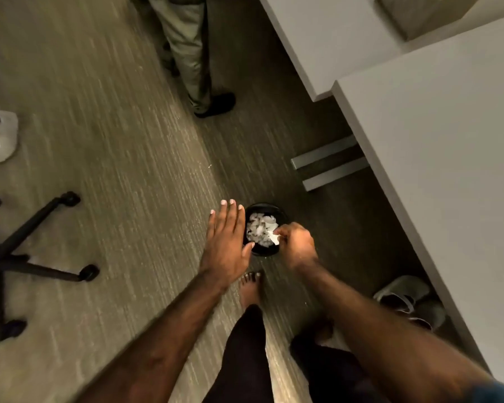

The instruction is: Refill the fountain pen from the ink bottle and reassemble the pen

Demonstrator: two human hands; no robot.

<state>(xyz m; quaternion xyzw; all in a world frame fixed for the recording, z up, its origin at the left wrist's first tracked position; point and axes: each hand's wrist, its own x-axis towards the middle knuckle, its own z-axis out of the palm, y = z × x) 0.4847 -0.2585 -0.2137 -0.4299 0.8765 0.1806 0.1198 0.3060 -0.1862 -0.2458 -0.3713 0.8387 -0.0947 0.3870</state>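
I look down at the carpeted floor, where a small black waste bin (282, 212) holds several crumpled white paper pieces. My right hand (296, 242) hovers over the bin's right side, pinching a small white scrap of paper (274, 237) between its fingertips. My left hand (226, 242) is flat with fingers spread, held just left of the bin and holding nothing. No fountain pen or ink bottle is in sight.
A white desk (437, 175) runs along the right, its metal feet (329, 162) near the bin. Another person's leg and dark shoe (216, 104) stand beyond. An office chair base (26, 242) is at left. A bag (405, 298) lies under the desk. My bare foot (250, 289) is below the bin.
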